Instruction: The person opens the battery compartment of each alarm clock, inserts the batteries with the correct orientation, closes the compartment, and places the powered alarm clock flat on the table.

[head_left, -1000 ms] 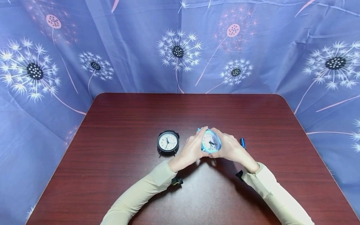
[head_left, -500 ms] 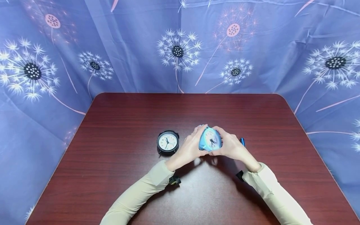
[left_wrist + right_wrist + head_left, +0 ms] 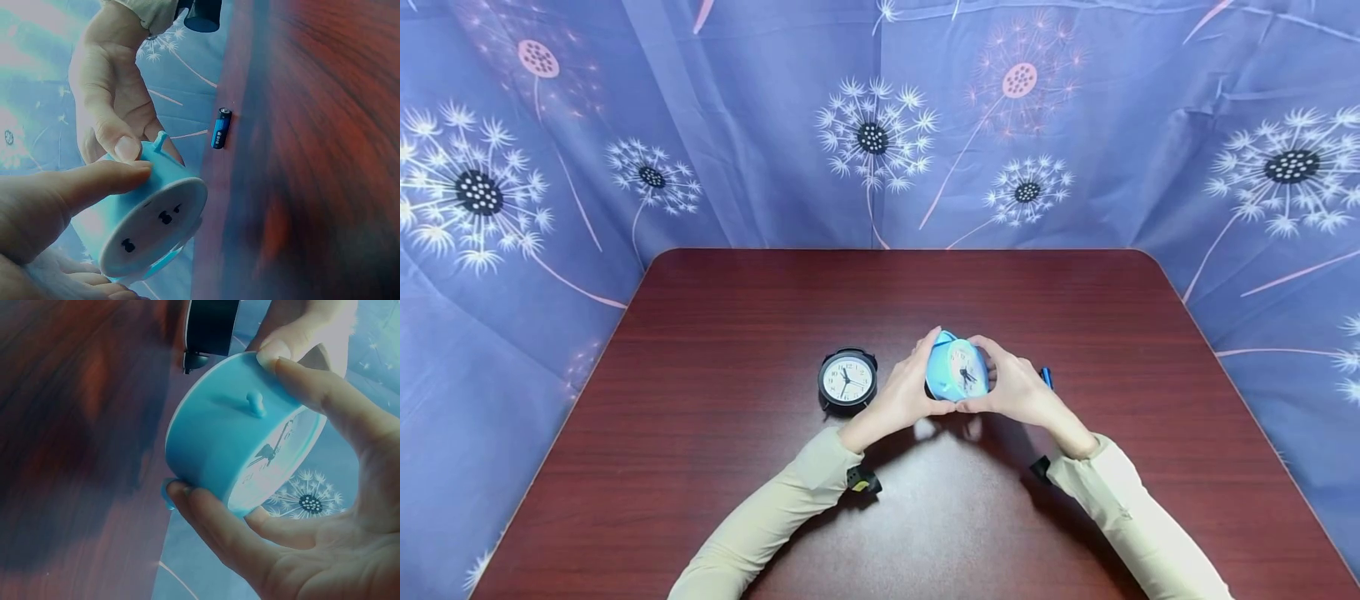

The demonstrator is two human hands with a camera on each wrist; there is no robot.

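Observation:
Raised off the table, a light blue alarm clock point(image 3: 953, 373) is held between both hands, its white dial angled toward the right. My left hand point(image 3: 901, 390) grips its left side, and my right hand point(image 3: 1024, 392) grips its right side. In the left wrist view the clock's white back point(image 3: 153, 228) shows small dark marks, with both thumbs on the casing near a small blue foot. The right wrist view shows the blue casing point(image 3: 209, 428) with fingers and thumb around it. A black alarm clock point(image 3: 847, 381) stands just left of my left hand.
A blue-and-black cylindrical battery point(image 3: 221, 128) lies on the dark red wooden table point(image 3: 737, 308), to the right of my right hand in the head view. Behind the table hangs a blue dandelion-print cloth point(image 3: 775, 167). Each wrist carries a small black device point(image 3: 863, 480).
The blue alarm clock has been turned in the hands, so its dial faces more to the right and more of its casing shows. My left hand has shifted slightly left. The black clock stays put.

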